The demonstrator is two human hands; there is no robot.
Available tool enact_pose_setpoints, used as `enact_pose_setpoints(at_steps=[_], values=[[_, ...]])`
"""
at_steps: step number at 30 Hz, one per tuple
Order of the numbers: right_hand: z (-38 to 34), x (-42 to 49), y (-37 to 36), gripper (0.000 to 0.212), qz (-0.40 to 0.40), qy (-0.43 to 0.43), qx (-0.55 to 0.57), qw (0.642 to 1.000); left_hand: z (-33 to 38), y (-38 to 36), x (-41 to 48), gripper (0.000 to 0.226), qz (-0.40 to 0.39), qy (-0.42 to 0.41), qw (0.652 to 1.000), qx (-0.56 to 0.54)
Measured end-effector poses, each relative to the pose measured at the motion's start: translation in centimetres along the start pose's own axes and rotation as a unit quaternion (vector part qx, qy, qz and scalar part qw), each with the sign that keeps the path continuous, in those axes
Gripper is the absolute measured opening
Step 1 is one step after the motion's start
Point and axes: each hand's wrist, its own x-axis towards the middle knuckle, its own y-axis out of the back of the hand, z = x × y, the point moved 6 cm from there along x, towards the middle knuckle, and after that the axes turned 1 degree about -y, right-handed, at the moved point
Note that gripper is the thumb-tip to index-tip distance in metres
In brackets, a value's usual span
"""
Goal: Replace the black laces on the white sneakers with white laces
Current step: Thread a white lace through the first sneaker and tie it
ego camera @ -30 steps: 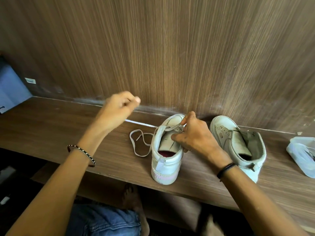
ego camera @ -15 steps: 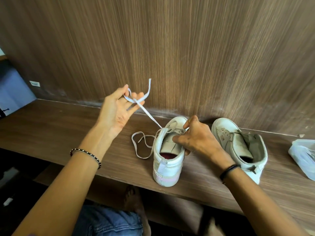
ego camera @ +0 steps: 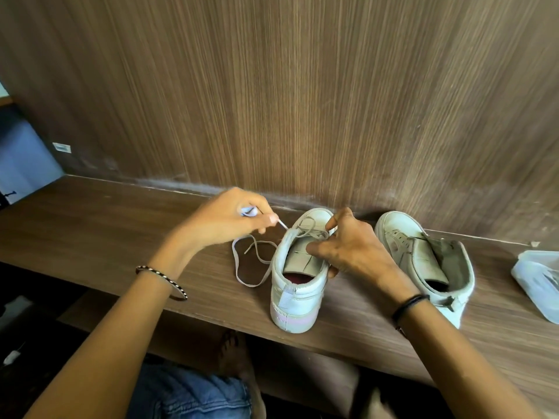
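Threading: flat white lace (ego camera: 282, 224) through front eyelets of white low-top sneaker (ego camera: 298, 297), slack looped at 9 o'clock.
Left hand (ego camera: 225, 220): pinching lace, taut.
Right hand (ego camera: 351, 249): gripping sneaker's side.
Second white sneaker (ego camera: 429, 267): 3 o'clock, on brown wooden shelf (ego camera: 90, 237).

Single head view, facing forward-down, near shelf (ego camera: 90, 237).

Wood-grain wall panel (ego camera: 302, 101) behind brown table (ego camera: 90, 231). Clear plastic packet (ego camera: 538, 282) at table's right end. Small white label (ego camera: 62, 147) far left.
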Motion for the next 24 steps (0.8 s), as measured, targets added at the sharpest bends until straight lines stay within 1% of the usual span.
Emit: enact_pose_setpoints(at_steps=[1,3,5,7,9,12,13,14,15,17,18,19,20,21,23,24], values=[[0.0,0.0,0.0,0.046,-0.001,0.0,-0.001,1.0,-0.3,0.7,-0.1,0.015,0.027,0.012,0.998,-0.059],[0.0,0.0,0.0,0.047,-0.003,0.001,-0.002,1.0,-1.4,2.0,-0.1,0.017,0.09,0.043,0.98,-0.172],[-0.1,-0.1,0.0,0.046,-0.004,0.003,0.0,1.0,-2.5,3.2,-0.2,0.021,0.15,0.072,0.951,-0.259],[-0.2,-0.1,0.0,0.046,-0.004,0.004,0.003,1.0,-3.1,3.7,-0.1,0.024,0.191,0.086,0.921,-0.33],[-0.2,-0.2,0.0,0.045,-0.009,0.005,-0.002,1.0,-3.1,3.4,0.1,0.025,0.195,0.093,0.888,-0.405],[-0.2,-0.2,0.0,0.043,-0.014,0.011,-0.003,1.0,-2.1,2.2,0.5,0.026,0.138,0.081,0.811,-0.563],[-0.2,-0.2,0.0,0.044,-0.015,0.013,-0.002,1.0,-1.7,1.8,0.6,0.027,0.121,0.077,0.802,-0.58],[-0.1,-0.1,0.0,0.045,-0.018,0.014,-0.001,1.0,-1.4,1.4,0.6,0.029,0.108,0.08,0.815,-0.564],[0.1,-0.1,0.0,0.046,-0.024,0.011,0.004,1.0,-1.2,1.0,0.6,0.03,0.097,0.089,0.845,-0.519],[0.4,-0.1,-0.1,0.05,-0.047,-0.002,0.028,0.998,-0.8,0.3,0.4,0.028,0.075,0.096,0.915,-0.385],[0.6,-0.1,-0.1,0.053,-0.063,-0.009,0.045,0.997,-0.4,-0.2,0.3,0.023,0.054,0.086,0.945,-0.31],[0.7,-0.2,0.0,0.055,-0.079,-0.017,0.067,0.994,-0.1,-0.7,0.2,0.015,0.021,0.073,0.968,-0.239],[0.9,-0.2,0.1,0.055,-0.091,-0.021,0.092,0.991,0.1,-1.5,0.0,0.007,-0.019,0.064,0.981,-0.181],[1.0,-0.1,0.4,0.051,-0.096,-0.021,0.114,0.989,0.1,-2.2,-0.1,0.011,-0.053,0.058,0.987,-0.138],[1.4,0.4,1.0,0.035,-0.084,-0.014,0.144,0.986,0.0,-3.0,-0.1,0.022,-0.09,0.049,0.99,-0.097],[1.6,0.6,1.4,0.023,-0.074,-0.008,0.148,0.986,0.1,-3.2,-0.2,0.022,-0.101,0.04,0.99,-0.091]])
